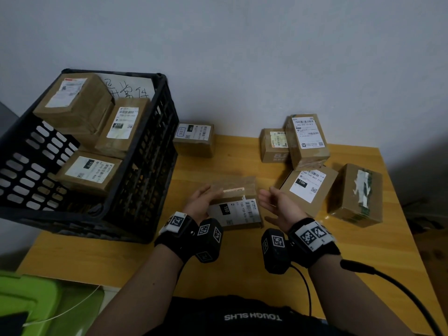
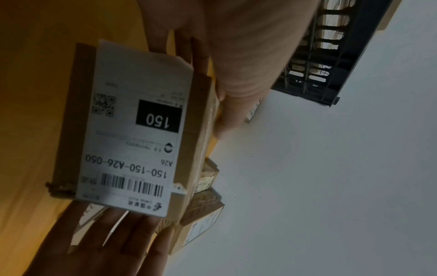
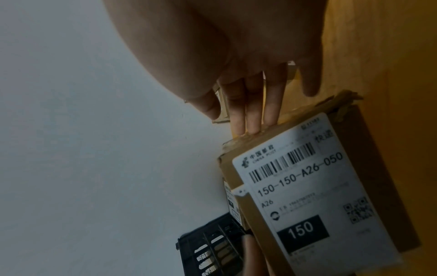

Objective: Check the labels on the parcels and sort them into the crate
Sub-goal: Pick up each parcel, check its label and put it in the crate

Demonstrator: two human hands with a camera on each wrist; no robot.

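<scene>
A brown parcel [image 1: 238,210] with a white label marked 150 stands tilted on the wooden table [image 1: 218,263], label towards me. My left hand [image 1: 206,195] holds its left end, thumb along the top face and fingers behind it. In the left wrist view the thumb lies beside the label on the parcel [image 2: 132,130]. My right hand [image 1: 269,200] is flat and straight-fingered at the right end. In the right wrist view its fingertips [image 3: 253,128] touch the edge of the parcel [image 3: 319,196]. The black crate [image 1: 135,146] stands at the left with three labelled parcels showing inside.
Loose parcels lie on the table: one beside the crate [image 1: 194,139] and several at the back right [image 1: 308,141], [image 1: 308,187], [image 1: 356,195]. A grey wall runs behind. A green object [image 1: 29,299] sits low at the left, and a black cable [image 1: 388,277] trails from my right wrist.
</scene>
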